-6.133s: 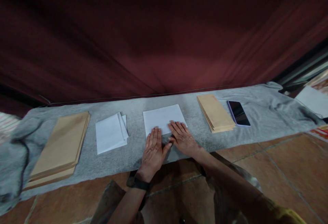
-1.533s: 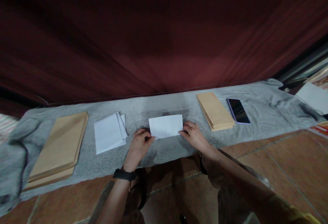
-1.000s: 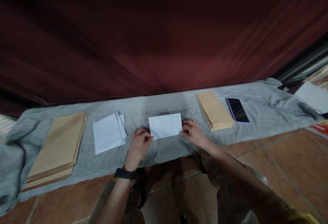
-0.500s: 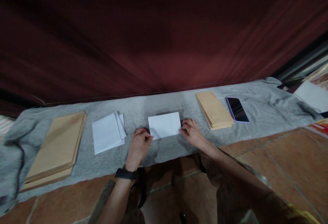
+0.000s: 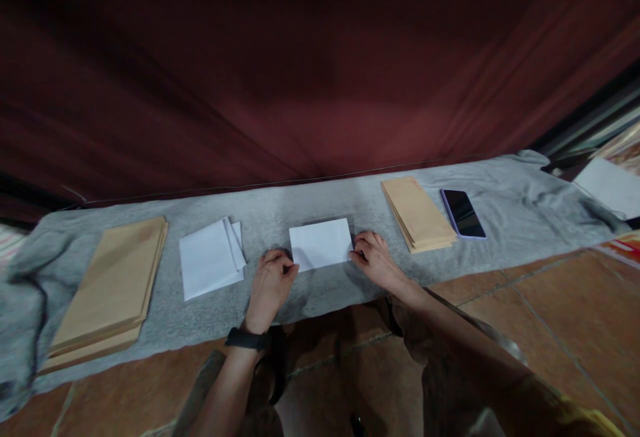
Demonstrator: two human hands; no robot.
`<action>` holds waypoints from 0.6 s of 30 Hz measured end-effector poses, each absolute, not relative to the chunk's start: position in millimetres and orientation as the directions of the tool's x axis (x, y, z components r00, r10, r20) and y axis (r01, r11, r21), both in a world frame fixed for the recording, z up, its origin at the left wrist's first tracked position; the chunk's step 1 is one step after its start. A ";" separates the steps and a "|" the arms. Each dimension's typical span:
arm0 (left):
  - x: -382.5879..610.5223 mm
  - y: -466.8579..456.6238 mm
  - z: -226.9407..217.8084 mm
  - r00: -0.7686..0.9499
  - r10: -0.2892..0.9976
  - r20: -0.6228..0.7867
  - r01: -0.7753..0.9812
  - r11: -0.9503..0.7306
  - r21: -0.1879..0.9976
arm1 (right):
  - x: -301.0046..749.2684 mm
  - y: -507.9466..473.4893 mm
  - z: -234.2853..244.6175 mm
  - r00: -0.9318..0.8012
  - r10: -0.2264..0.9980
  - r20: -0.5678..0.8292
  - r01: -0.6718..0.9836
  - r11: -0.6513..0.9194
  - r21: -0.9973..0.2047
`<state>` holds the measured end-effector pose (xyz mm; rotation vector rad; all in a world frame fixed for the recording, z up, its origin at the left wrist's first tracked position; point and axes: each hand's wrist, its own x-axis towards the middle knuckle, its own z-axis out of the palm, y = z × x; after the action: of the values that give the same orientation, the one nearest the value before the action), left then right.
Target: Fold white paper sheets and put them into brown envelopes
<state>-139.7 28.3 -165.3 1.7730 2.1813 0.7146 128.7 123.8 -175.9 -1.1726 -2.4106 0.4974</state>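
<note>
A white sheet of paper (image 5: 321, 243), oblong like a folded sheet, lies in front of me between my hands. My left hand (image 5: 273, 280) pinches its near left corner between thumb and finger. At the near right corner my right hand (image 5: 374, 258) has its fingers closed on the edge. To the left of my left hand lies a small pile of white papers (image 5: 207, 260). Beyond my right hand is a stack of brown envelopes (image 5: 417, 213).
A grey cloth (image 5: 270, 207) covers the surface. At the far left lies a stack of larger brown envelopes (image 5: 107, 283). A phone (image 5: 464, 213) rests right of the smaller envelopes. A dark red curtain (image 5: 320, 77) hangs behind; tiled floor (image 5: 550, 317) shows at the near side.
</note>
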 end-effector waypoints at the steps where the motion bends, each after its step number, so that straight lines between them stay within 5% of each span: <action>1: -139.7 28.3 -165.6 -0.232 0.965 0.121 0.849 0.140 0.509 | 128.8 124.0 -176.2 -0.561 0.801 0.208 0.653 0.583 -0.483; 13: -137.9 29.7 -164.7 -0.253 0.960 0.121 0.845 0.159 0.510 | 128.0 120.2 -173.8 -0.529 0.816 0.234 0.679 0.572 -0.460; 18: -135.6 29.7 -161.6 -0.258 0.960 0.109 0.850 0.173 0.497 | 126.5 117.1 -168.6 -0.642 0.721 0.262 0.622 0.689 -0.371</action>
<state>-135.6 29.7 -161.6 1.7516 2.2177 0.6944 126.5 117.1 -168.6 -1.0471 -2.5114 0.3483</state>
